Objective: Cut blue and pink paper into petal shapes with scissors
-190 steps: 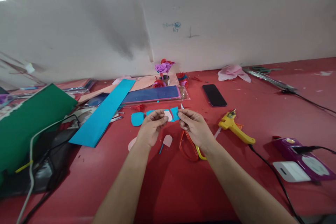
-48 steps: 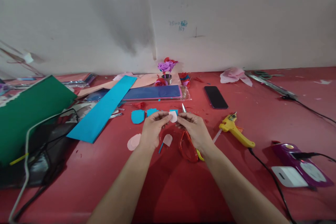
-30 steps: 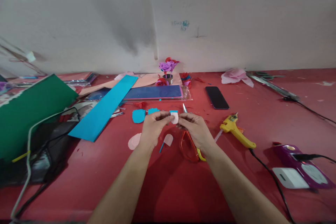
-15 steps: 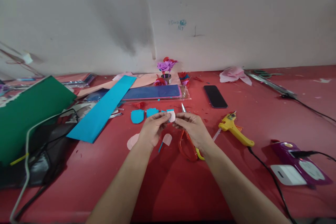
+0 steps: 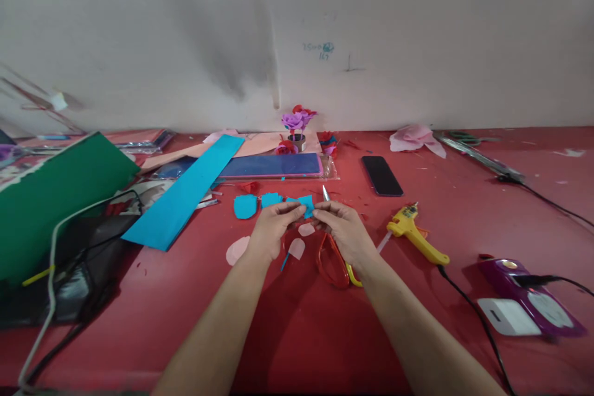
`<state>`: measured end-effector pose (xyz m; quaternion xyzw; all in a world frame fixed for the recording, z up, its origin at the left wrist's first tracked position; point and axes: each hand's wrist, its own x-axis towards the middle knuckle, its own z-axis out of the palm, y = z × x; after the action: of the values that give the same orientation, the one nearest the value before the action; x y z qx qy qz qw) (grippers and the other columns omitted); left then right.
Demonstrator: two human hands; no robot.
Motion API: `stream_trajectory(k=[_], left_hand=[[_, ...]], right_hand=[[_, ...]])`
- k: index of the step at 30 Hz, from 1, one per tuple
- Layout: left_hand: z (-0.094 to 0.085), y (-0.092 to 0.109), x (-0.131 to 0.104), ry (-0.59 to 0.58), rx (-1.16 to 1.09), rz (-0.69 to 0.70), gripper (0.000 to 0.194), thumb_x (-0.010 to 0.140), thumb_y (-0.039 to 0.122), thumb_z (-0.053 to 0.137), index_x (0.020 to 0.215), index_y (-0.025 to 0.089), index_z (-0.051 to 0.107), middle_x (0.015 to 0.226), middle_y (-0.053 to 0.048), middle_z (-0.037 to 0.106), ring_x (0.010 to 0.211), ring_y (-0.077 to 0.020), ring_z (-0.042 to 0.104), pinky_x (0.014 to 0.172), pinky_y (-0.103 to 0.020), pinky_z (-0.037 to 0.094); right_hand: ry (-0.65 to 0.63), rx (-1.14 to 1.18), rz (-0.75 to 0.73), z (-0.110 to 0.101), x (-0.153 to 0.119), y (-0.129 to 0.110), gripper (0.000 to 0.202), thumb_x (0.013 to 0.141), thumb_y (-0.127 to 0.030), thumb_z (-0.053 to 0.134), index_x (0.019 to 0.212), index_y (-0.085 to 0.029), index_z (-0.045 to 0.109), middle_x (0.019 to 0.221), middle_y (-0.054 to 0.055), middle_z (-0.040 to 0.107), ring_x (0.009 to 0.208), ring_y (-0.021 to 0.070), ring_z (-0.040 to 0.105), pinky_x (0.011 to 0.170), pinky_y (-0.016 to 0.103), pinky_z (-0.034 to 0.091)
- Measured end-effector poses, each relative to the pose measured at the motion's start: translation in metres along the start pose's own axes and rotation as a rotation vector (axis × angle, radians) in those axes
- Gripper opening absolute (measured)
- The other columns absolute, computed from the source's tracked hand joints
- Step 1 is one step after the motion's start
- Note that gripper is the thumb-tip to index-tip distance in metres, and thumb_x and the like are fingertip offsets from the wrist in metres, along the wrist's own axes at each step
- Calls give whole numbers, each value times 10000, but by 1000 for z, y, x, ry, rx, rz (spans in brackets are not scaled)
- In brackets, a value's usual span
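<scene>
Between my two hands is a small blue paper piece (image 5: 307,203), pinched at its left side by my left hand (image 5: 273,226) and at its right by my right hand (image 5: 344,229). Just below the fingertips lies a pink paper petal (image 5: 306,230). Another pink petal (image 5: 297,249) rests nearer me beside a thin blue strip (image 5: 284,262). Pale pink rounded pieces (image 5: 237,250) lie left of my left wrist. Blue cut petals (image 5: 245,206) sit beyond my left hand. Scissors with red and yellow handles (image 5: 332,266) lie partly under my right hand.
On the right are a yellow glue gun (image 5: 413,232), a phone (image 5: 382,176) and a purple power strip (image 5: 529,291) with a white adapter (image 5: 509,317). A long blue strip (image 5: 185,192) and green sheet (image 5: 65,210) lie left. Paper flowers (image 5: 297,120) stand near the wall.
The pink petal that was between my fingers now lies on the table below them. My hands now hold the blue piece, turned into fuller view.
</scene>
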<state>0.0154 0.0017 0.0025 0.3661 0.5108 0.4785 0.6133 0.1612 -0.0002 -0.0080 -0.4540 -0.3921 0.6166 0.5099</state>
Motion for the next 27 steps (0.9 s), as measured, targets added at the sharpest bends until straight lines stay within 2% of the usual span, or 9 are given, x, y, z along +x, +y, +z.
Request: stream_trajectory(k=[3,7,11,14,20,22,24,26,27], left_hand=[[2,-1,0,12,-101,-25,243,547,301,828,728,164,744,718,-41,698,665,-130,598,699,-277,474],[1,-2,-1,-16,-32,31,200,622,305,785,769,172,760,729,-46,709,700,-140,611,734,-285,476],[1,-3,-2,-52,51,96,171,674,307,743,804,199,766,764,-41,726,775,-162,631,791,-301,472],[3,-2,-2,-29,76,124,160,668,301,744,792,203,763,774,-32,726,778,-157,628,793,-292,466],[8,0,-3,24,-43,4,175,582,297,791,701,182,732,706,-29,695,672,-135,596,656,-260,438],[7,-1,-2,60,-61,17,177,567,289,797,685,183,718,708,-22,688,674,-130,587,629,-247,415],[4,-1,-1,98,-98,16,191,557,289,805,678,182,704,714,-14,680,675,-122,581,605,-234,396],[1,-1,1,104,-166,-19,216,539,287,820,668,173,690,681,-6,657,637,-109,569,552,-222,372],[0,0,1,96,-207,-39,226,534,280,827,667,166,684,655,-1,641,607,-101,561,518,-214,355]], right_hand=[[14,-46,-57,3,-1,2,186,647,-291,754,791,-191,691,704,-3,681,647,144,616,659,281,480],[67,-103,-171,4,-2,2,214,685,-315,740,863,-200,716,817,17,702,730,156,617,715,296,484],[90,-141,-167,2,-2,0,212,703,-354,719,823,-180,724,748,28,694,659,155,589,660,297,473],[86,-131,-153,3,-3,1,221,700,-367,716,804,-172,710,714,24,678,637,153,584,638,291,472],[83,-260,-219,1,0,0,187,776,-359,635,811,-178,668,735,13,654,652,146,580,632,268,451],[35,-506,-250,-7,-4,-7,192,818,-373,589,840,-194,656,726,14,651,658,164,593,636,283,438],[-8,-930,-255,-17,-13,-15,189,830,-369,585,903,-210,655,739,32,661,688,201,612,650,310,416],[-10,-1330,-184,-27,-25,-19,249,791,-361,643,978,-198,652,804,85,673,753,265,630,646,333,392],[-35,-1437,-158,-30,-31,-19,311,775,-352,664,1034,-181,640,870,118,672,802,293,635,648,337,388]])
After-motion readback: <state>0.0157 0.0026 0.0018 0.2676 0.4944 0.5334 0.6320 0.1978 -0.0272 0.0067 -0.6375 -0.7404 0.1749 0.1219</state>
